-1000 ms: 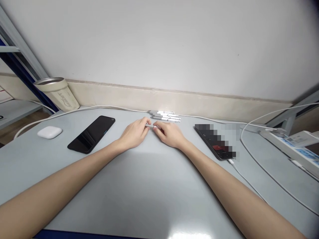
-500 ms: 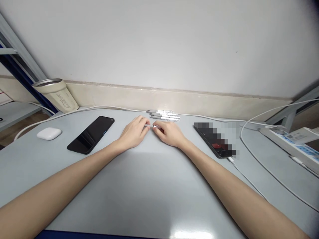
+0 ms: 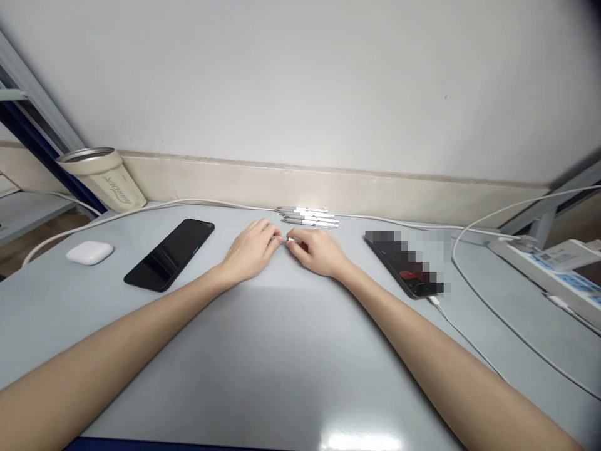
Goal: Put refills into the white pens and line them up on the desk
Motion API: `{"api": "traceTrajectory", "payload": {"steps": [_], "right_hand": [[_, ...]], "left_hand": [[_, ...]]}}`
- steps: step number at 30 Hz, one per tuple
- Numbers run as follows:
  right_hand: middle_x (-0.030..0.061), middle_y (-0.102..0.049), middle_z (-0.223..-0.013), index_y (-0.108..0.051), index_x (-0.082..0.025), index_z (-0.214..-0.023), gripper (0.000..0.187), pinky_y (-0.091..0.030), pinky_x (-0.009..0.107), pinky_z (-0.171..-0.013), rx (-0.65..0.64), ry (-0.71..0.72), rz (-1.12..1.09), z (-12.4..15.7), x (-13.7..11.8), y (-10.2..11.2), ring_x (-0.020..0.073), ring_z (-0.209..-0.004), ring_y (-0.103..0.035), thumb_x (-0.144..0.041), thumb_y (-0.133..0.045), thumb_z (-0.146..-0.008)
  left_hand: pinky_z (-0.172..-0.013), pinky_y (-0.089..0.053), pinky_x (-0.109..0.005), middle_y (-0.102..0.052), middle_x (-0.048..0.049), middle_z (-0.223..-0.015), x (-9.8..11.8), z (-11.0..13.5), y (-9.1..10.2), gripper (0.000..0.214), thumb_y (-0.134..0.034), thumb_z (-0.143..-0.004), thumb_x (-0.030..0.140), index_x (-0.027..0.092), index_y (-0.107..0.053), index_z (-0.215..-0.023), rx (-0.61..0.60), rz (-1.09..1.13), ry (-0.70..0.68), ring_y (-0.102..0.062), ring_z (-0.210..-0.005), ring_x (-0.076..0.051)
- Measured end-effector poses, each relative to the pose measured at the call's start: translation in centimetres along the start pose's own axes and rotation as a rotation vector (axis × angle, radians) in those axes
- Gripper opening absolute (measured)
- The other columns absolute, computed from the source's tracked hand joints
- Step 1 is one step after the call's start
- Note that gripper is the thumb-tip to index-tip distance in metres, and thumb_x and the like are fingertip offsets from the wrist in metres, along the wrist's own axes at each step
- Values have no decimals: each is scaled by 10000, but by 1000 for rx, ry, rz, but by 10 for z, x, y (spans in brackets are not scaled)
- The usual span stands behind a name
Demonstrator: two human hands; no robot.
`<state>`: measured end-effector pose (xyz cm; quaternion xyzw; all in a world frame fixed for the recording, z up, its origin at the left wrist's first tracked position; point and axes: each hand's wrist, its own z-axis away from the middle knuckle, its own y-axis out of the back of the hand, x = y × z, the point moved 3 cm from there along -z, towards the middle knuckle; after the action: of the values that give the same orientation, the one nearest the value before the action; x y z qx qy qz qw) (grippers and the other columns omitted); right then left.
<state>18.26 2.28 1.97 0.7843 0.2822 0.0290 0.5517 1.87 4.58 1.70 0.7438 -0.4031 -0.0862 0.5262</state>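
Between my fingertips is a slim pen (image 3: 284, 238), mostly hidden; only a short grey-and-white stretch of it shows. My left hand (image 3: 252, 250) is closed on its left part, thumb and fingers pressed together. On its right part my right hand (image 3: 319, 249) is closed in a pinch, the hand resting low over the desk. Just behind the hands lies a small pile of several white-and-grey pens (image 3: 308, 218), side by side near the wall.
A black phone (image 3: 171, 254) and a white earbud case (image 3: 90, 252) lie left, before a cream cup (image 3: 106, 178). At right are a second phone (image 3: 399, 266) with a charging cable (image 3: 462, 338) and a power strip (image 3: 549, 279). A white cable (image 3: 188, 201) runs along the wall.
The hands have drawn very slightly closer, and less of the pen shows between them. The view has shifted a little; the other things stay put.
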Motion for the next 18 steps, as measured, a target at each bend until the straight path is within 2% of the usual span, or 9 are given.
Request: {"api": "traceTrajectory", "payload": {"steps": [3, 8, 13, 18], "right_hand": [[-3, -654, -734, -616, -224, -909, 214, -255, 231, -561, 0, -14, -4, 0, 0, 0, 132, -615, -517, -306, -418, -904], [-6, -651, -733, -619, -227, -920, 214, -261, 232, -567, -2, 1, 4, 0, 0, 0, 132, -633, -525, -308, -422, -903], [0, -653, -722, -626, -221, -921, 232, -256, 235, -557, -9, -29, 8, 0, 0, -2, 131, -602, -517, -318, -416, -904], [-7, -651, -722, -619, -228, -915, 216, -253, 231, -555, -7, -6, 11, -1, -1, -1, 130, -607, -517, -317, -423, -898]], "left_hand": [[-790, -434, -324, -566, -35, -1037, 0, 1, 0, 179, -437, -913, 331, 217, -491, -1040, 6, 29, 0, -537, -961, -197], [-790, -426, -330, -571, -39, -961, 0, 1, 0, 233, -331, -953, 321, 207, -533, -930, -4, -5, -6, -534, -925, -195], [-777, -432, -321, -572, -35, -1025, 0, 1, 1, 178, -437, -914, 327, 209, -508, -1027, 4, 18, -12, -539, -942, -192], [-771, -425, -328, -574, -35, -946, -1, 0, 0, 237, -336, -953, 322, 207, -538, -910, -5, -12, -22, -534, -914, -193]]}}
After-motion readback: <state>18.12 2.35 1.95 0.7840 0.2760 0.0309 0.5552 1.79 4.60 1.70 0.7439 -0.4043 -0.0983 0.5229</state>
